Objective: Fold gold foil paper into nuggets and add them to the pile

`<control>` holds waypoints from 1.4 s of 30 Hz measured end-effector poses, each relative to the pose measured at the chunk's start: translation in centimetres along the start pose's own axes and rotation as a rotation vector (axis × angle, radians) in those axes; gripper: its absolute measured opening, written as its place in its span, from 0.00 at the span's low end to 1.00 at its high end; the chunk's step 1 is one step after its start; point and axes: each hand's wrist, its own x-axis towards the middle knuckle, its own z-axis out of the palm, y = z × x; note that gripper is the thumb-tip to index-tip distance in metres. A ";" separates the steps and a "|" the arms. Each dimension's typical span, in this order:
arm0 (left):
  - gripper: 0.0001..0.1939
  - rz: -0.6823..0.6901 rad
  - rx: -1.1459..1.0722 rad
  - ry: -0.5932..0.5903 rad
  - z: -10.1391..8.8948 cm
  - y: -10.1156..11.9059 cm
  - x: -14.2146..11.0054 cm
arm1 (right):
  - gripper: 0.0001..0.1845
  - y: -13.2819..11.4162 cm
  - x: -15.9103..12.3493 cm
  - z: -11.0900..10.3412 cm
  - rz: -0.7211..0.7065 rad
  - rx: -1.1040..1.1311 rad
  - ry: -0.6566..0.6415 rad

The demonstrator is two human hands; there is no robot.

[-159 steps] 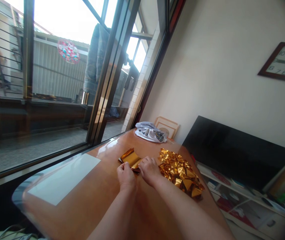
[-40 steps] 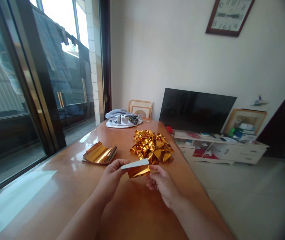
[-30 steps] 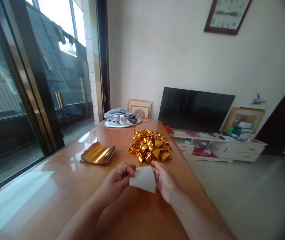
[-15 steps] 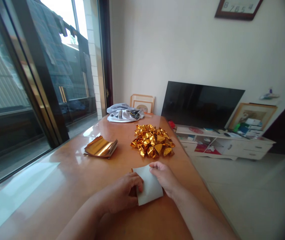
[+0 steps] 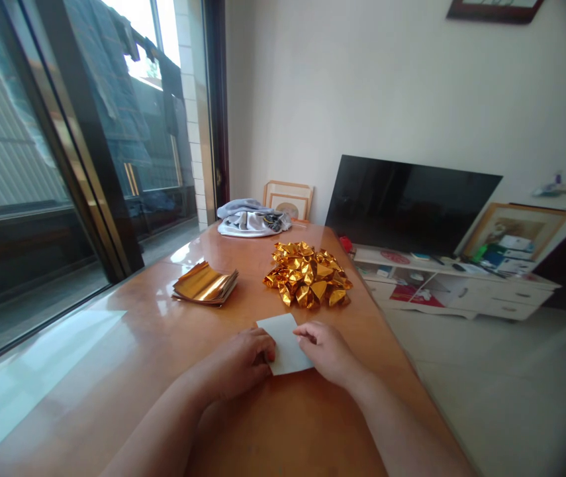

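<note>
A sheet of paper [image 5: 285, 341], pale side up, lies between my hands near the front of the table. My left hand [image 5: 245, 358] grips its left edge with curled fingers. Closed on its right side is my right hand [image 5: 326, 350], thumb and fingers pinched together. Beyond the sheet rises a heap of folded gold foil paper pieces [image 5: 307, 275]. To the left of that heap rests a stack of gold foil sheets [image 5: 204, 283], its top sheet curling up at the edges.
The glossy wooden table [image 5: 153, 371] runs away from me. Clothes [image 5: 253, 220] are bundled at its far end, before leaning frames [image 5: 288, 199]. A television [image 5: 412, 205] stands on a white cabinet [image 5: 498, 298] to the right. Glass doors [image 5: 84, 146] line the left.
The paper has turned slightly and shifted away from me. My right hand has slid down its right side, and my left hand has moved left. The whole view has shifted a little.
</note>
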 end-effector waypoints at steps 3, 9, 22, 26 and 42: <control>0.10 -0.007 0.048 0.032 0.2 -0.3 0.1 | 0.12 -0.6 -0.3 0.0 -0.041 -0.148 -0.052; 0.11 0.031 0.113 0.074 0.5 0.5 0.1 | 0.09 -1.9 -0.9 0.3 -0.065 -0.337 -0.062; 0.05 0.030 0.250 0.039 0.9 1.0 0.2 | 0.12 -2.2 -0.9 0.2 -0.070 -0.429 -0.121; 0.07 -0.018 0.411 0.014 0.9 2.3 0.1 | 0.14 -1.9 -0.9 0.5 -0.069 -0.439 -0.132; 0.06 -0.071 0.631 -0.065 -0.3 3.2 -0.9 | 0.09 -0.1 -0.3 0.2 -0.157 -0.232 -0.129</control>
